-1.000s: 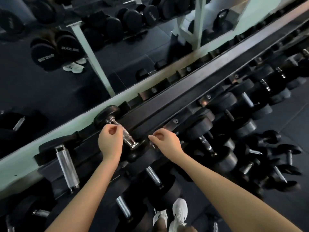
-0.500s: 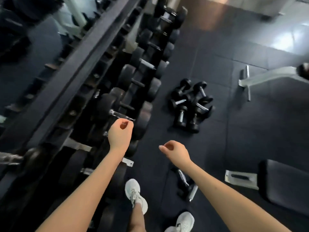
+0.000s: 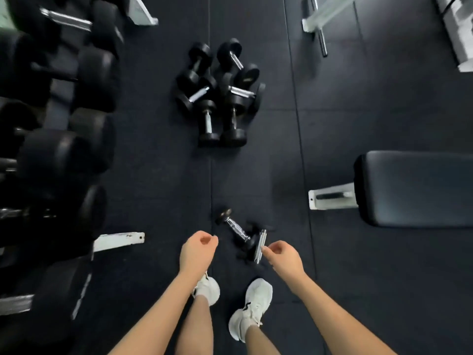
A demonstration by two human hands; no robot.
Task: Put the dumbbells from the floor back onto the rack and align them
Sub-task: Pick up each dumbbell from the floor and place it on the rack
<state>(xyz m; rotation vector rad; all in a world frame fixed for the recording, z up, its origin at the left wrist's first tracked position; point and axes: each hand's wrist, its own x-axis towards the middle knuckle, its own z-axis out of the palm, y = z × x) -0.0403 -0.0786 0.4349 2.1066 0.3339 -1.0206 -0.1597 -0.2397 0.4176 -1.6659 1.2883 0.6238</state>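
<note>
Two small black dumbbells with chrome handles [image 3: 240,233] lie crossed on the dark floor just ahead of my feet. A pile of several more dumbbells [image 3: 220,93] lies farther ahead on the floor. The rack [image 3: 58,139] with large black dumbbells runs down the left side. My left hand [image 3: 197,251] hangs loosely curled and empty, left of the near pair. My right hand [image 3: 281,257] is also loosely curled and empty, its fingertips close to the chrome handle [image 3: 259,248] of the nearer dumbbell; I cannot tell whether they touch it.
A black padded bench [image 3: 414,188] with a white metal foot [image 3: 330,199] stands at the right. Another white bench frame [image 3: 320,19] is at the top right. The rack's white foot [image 3: 117,240] juts out at lower left. My white shoes [image 3: 249,308] are below.
I have turned away from the rack toward the floor. Both hands left the racked dumbbell and dropped lower, now hanging over the two dumbbells near my feet.
</note>
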